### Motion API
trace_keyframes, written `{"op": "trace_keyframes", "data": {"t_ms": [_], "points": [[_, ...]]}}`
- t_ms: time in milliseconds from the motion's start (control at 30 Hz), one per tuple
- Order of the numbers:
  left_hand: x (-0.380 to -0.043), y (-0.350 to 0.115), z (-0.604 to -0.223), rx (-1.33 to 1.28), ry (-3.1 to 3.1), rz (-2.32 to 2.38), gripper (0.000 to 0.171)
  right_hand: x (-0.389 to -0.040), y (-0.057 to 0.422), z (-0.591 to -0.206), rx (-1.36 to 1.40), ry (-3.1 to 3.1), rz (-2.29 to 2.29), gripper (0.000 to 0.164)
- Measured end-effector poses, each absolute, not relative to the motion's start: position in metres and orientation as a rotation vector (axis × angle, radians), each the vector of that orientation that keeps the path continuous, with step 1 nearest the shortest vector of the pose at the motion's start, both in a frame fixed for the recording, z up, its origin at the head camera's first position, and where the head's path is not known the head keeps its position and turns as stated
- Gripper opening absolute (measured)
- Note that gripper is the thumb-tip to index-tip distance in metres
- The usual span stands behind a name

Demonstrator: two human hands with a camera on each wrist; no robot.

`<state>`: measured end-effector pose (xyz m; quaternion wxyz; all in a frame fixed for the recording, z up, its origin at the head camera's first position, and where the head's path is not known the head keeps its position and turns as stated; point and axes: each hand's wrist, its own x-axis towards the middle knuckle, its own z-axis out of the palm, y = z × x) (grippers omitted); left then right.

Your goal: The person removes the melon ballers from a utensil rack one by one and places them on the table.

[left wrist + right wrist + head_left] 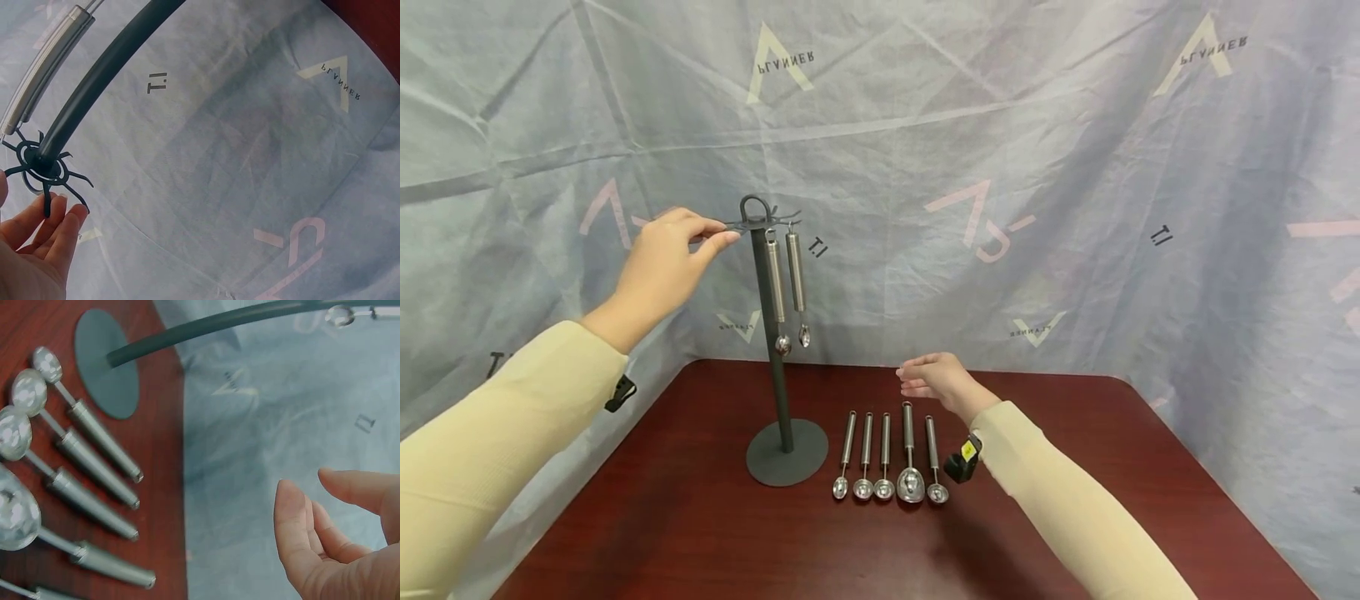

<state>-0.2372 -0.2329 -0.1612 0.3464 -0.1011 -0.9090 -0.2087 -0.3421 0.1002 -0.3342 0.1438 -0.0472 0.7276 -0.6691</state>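
Observation:
A dark grey utensil stand point(778, 367) has a round base, an upright post and a ring of hooks at its top. My left hand point(666, 254) pinches the hooks on the left side, thumb and fingertips around them; in the left wrist view its fingers point(62, 234) meet the curved hook tips. From other hooks hang two small steel scoops point(777, 283), handles up. My right hand point(943, 383) hovers empty over the far part of the table, its fingers point(290, 519) loosely bent and apart from the thumb. Below it lie several steel scoops point(885, 442) in a row.
The dark red table point(850, 554) carries the stand's base left of the row of scoops. The largest scoop point(911, 483) lies second from the right. A grey printed cloth point(880, 167) hangs behind and around the table.

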Motion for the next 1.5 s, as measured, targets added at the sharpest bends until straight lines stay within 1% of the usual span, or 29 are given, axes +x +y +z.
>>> {"op": "trace_keyframes", "data": {"t_ms": [267,533,833,1000,1167,1300,1500], "points": [[-0.238,-0.231,-0.16,-0.267,-2.367,-0.547,0.047,-0.339,0.081,-0.31,-0.234,2.093,-1.935,0.036],[-0.24,-0.232,-0.161,-0.261,-2.356,-0.534,0.045,-0.336,0.056,-0.285,-0.336,2.073,-1.941,0.035],[-0.237,-0.234,-0.161,-0.259,-2.347,-0.533,0.047,-0.335,0.033,-0.272,-0.435,1.993,-2.052,0.031],[-0.238,-0.233,-0.162,-0.267,-2.338,-0.529,0.044,-0.336,0.027,-0.266,-0.427,1.93,-2.132,0.033],[-0.239,-0.232,-0.162,-0.275,-2.344,-0.508,0.046,-0.339,0.021,-0.258,-0.464,1.845,-2.209,0.037],[-0.239,-0.231,-0.163,-0.276,-2.352,-0.506,0.046,-0.341,0.014,-0.249,-0.54,1.873,-2.206,0.041],[-0.238,-0.23,-0.162,-0.267,-2.356,-0.51,0.046,-0.339,-0.003,-0.231,-0.757,2.01,-2.115,0.041]]}}
